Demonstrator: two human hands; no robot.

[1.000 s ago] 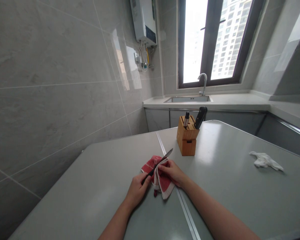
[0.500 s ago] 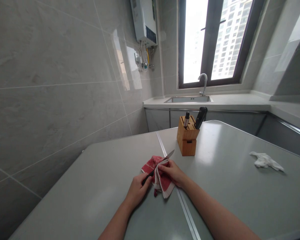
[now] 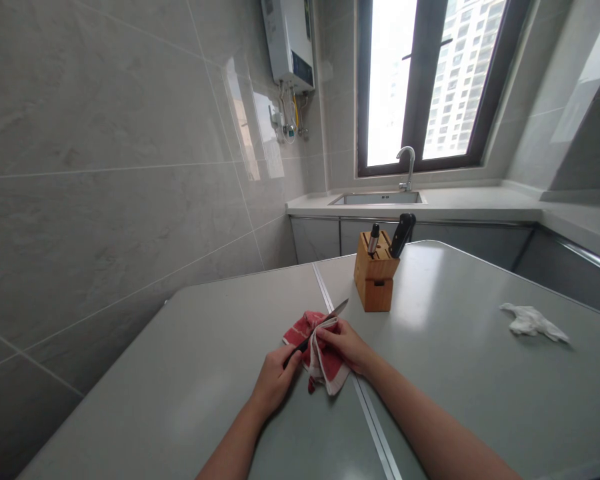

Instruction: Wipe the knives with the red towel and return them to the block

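Note:
My left hand (image 3: 277, 375) is closed round the black handle of a knife (image 3: 339, 309), whose blade points away and to the right. A red and white cloth (image 3: 325, 363) is folded over part of the blade, leaving the tip bare. My right hand (image 3: 347, 345) pinches the cloth near the blade, its thumb on the near side; some of its fingers are hidden by the fabric. Just beyond the knife tip stands a wooden knife block (image 3: 375, 283) with black-handled pieces in its slots.
Knife and cloth are above a pale table (image 3: 205, 400) with a metal seam (image 3: 375, 427). A crumpled white cloth or tissue (image 3: 533, 323) lies at the right. Behind the table runs a counter (image 3: 470, 199) with a sink (image 3: 380, 199) and faucet (image 3: 409, 167). A tiled wall (image 3: 130, 167) borders the left.
Almost nothing differs. Both hands keep their hold on the knife and cloth, with at most a very slight shift of the knife handle.

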